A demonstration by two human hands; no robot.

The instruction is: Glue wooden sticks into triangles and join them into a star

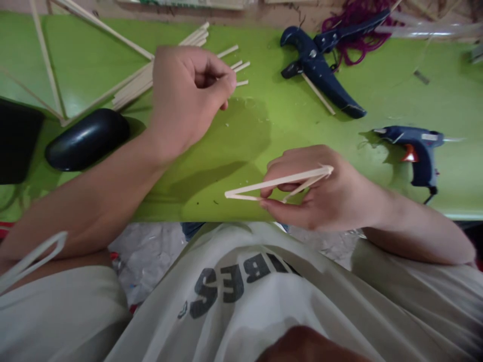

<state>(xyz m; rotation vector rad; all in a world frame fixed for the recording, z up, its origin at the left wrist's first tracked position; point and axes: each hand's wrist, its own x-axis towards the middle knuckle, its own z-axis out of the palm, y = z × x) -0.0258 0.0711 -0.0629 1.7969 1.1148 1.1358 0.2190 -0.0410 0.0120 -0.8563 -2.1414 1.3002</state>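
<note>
Left hand [181, 93]: thumb and fingertips together over thin, pale wooden sticks [132, 90]; whether gripping, cannot tell. Smooth green tabletop [241, 136]: open room between hands. Right hand [330, 201]: pinches pale wooden-stick triangle [279, 182] near front edge.

skinny triangle frame [279, 181] of pale sticks, kinda fuzzy at its right corner, pinched in the right hand [320, 201], loose bunch of similar sticks [132, 89] lying slantwise on the bench [226, 146], partly hidden by the left hand [181, 100]
</note>
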